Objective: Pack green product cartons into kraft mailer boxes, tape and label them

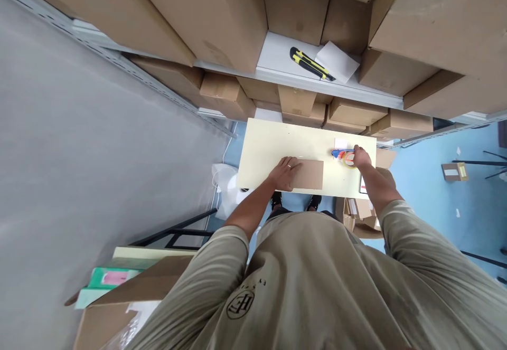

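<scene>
Atop table point(269, 144) | left hand point(284, 173), cardboard sheet point(309, 175) | right hand point(362, 156), tape roll point(348, 158)

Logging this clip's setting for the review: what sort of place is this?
Probably a stockroom or packing area: metal shelving is stacked with cardboard boxes, a yellow-and-black utility knife lies on a shelf, and a pale table stands right in front of it.

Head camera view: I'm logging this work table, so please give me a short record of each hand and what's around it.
Left hand: resting flat on a brown cardboard sheet
Right hand: at a roll of tape, with a blue item beside it
Surface: pale cream table
Shelf ahead: yellow-and-black utility knife beside white paper, among cardboard boxes
</scene>
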{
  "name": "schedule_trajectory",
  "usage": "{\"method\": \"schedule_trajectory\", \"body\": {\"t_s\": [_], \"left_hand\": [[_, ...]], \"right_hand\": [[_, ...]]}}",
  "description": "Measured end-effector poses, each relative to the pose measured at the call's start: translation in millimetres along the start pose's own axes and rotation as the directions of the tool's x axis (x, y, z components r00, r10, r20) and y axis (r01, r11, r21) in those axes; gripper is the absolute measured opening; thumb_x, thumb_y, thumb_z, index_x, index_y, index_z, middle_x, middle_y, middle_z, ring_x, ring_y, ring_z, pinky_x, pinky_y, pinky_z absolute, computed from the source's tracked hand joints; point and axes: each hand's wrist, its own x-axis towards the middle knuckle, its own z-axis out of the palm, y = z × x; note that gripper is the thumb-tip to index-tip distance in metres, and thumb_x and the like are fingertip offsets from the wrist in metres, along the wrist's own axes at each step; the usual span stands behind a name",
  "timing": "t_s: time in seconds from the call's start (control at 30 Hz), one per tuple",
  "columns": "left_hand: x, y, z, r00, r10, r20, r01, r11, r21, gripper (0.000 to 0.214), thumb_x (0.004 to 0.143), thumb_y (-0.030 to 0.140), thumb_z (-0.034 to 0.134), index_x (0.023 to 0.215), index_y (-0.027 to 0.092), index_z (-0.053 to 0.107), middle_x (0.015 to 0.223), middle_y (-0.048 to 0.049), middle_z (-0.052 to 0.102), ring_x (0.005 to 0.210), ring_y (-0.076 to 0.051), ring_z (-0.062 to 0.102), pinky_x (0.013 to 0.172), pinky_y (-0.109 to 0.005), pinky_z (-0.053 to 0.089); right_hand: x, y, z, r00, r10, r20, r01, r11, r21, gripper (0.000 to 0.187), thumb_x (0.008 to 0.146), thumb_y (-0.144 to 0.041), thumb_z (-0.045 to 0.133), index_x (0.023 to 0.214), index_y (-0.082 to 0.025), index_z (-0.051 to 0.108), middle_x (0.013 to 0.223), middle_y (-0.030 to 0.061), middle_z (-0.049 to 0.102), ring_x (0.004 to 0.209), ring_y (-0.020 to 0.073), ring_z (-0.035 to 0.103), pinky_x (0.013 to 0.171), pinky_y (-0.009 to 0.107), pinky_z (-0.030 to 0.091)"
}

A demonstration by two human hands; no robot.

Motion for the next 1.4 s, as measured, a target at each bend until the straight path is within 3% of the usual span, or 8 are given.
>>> {"method": "schedule_trajectory", "body": {"t_s": [0.1, 0.27, 0.5, 0.83, 0.97, 1.13, 1.3, 1.4], "left_hand": [[-7, -11, -2.1, 0.999, -0.005, -0.05, 0.008, 0.997, 0.073, 0.123, 0.058, 0.033, 0.092, 0.172, 0.012, 0.053, 0.179, -0.0303, 0.038, 0.166, -0.059, 0.028, 0.139, -0.07, 0.013], [-10, -22, -1.4, 0.997, -0.041, -0.071, 0.05, 0.99, 0.131, 0.128, 0.06, 0.039, 0.092, 0.177, 0.015, 0.047, 0.179, -0.028, 0.037, 0.165, -0.059, 0.029, 0.139, -0.071, 0.015], [-13, -28, -7.6, 0.963, -0.182, -0.198, 0.218, 0.96, 0.175, 0.129, 0.061, 0.043, 0.092, 0.176, 0.01, 0.043, 0.176, -0.0311, 0.038, 0.162, -0.059, 0.032, 0.138, -0.069, 0.018], [-5, -19, -3.7, 0.888, -0.329, -0.32, 0.39, 0.908, 0.15, 0.128, 0.066, 0.053, 0.094, 0.176, 0.011, 0.042, 0.174, -0.0316, 0.039, 0.162, -0.056, 0.033, 0.136, -0.065, 0.021], [-1, -7, 3.5, 0.851, -0.383, -0.358, 0.445, 0.889, 0.106, 0.127, 0.069, 0.053, 0.094, 0.176, 0.01, 0.041, 0.175, -0.033, 0.038, 0.162, -0.056, 0.033, 0.135, -0.066, 0.021], [6, 23, 19.2, 0.762, -0.507, -0.404, 0.556, 0.831, 0.006, 0.126, 0.074, 0.057, 0.092, 0.177, 0.01, 0.037, 0.176, -0.0345, 0.037, 0.161, -0.058, 0.033, 0.133, -0.068, 0.021], [15, 55, 33.4, 0.652, -0.64, -0.407, 0.663, 0.741, -0.104, 0.131, 0.083, 0.076, 0.083, 0.179, 0.006, 0.028, 0.178, -0.0392, 0.033, 0.163, -0.059, 0.031, 0.132, -0.069, 0.022], [14, 69, 39.7, 0.659, -0.671, -0.34, 0.688, 0.72, -0.088, 0.13, 0.09, 0.085, 0.072, 0.18, 0.003, 0.024, 0.183, -0.042, 0.023, 0.162, -0.059, 0.033, 0.128, -0.07, 0.03]], "right_hand": [[-10, 11, 10, 0.999, 0.036, 0.028, -0.037, 0.999, 0.025, 0.047, 0.099, -0.004, 0.067, 0.144, -0.016, 0.058, 0.131, 0.0196, 0.067, 0.108, 0.0301, 0.072, 0.092, 0.036, 0.053], [-34, 18, 30, 0.998, 0.044, 0.044, -0.048, 0.995, 0.092, 0.049, 0.097, 0.002, 0.058, 0.143, -0.016, 0.058, 0.13, 0.0186, 0.066, 0.105, 0.0284, 0.07, 0.089, 0.035, 0.052], [-79, 39, 53, 0.993, 0.118, 0.03, -0.122, 0.97, 0.212, 0.053, 0.093, 0.002, 0.058, 0.143, -0.015, 0.061, 0.131, 0.0198, 0.066, 0.1, 0.0282, 0.07, 0.087, 0.034, 0.053], [-139, 11, 107, 0.978, 0.172, 0.117, -0.204, 0.898, 0.391, 0.051, 0.094, -0.01, 0.07, 0.143, -0.022, 0.06, 0.124, 0.0151, 0.07, 0.098, 0.0275, 0.071, 0.081, 0.031, 0.055], [-152, -4, 121, 0.976, 0.177, 0.127, -0.216, 0.866, 0.452, 0.044, 0.098, -0.015, 0.072, 0.14, -0.024, 0.062, 0.127, 0.0155, 0.07, 0.101, 0.0286, 0.074, 0.085, 0.032, 0.057], [-161, -35, 133, 0.976, 0.167, 0.142, -0.216, 0.839, 0.499, 0.045, 0.099, -0.015, 0.067, 0.143, -0.023, 0.062, 0.129, 0.0161, 0.072, 0.108, 0.0295, 0.077, 0.088, 0.031, 0.059], [-159, -52, 134, 0.977, 0.131, 0.167, -0.201, 0.823, 0.53, 0.052, 0.1, -0.011, 0.06, 0.151, -0.022, 0.06, 0.137, 0.0185, 0.073, 0.117, 0.031, 0.076, 0.097, 0.034, 0.06], [-156, -53, 133, 0.978, 0.122, 0.169, -0.195, 0.818, 0.541, 0.055, 0.097, -0.006, 0.059, 0.15, -0.02, 0.062, 0.137, 0.0181, 0.074, 0.121, 0.0308, 0.076, 0.101, 0.034, 0.06]]}}
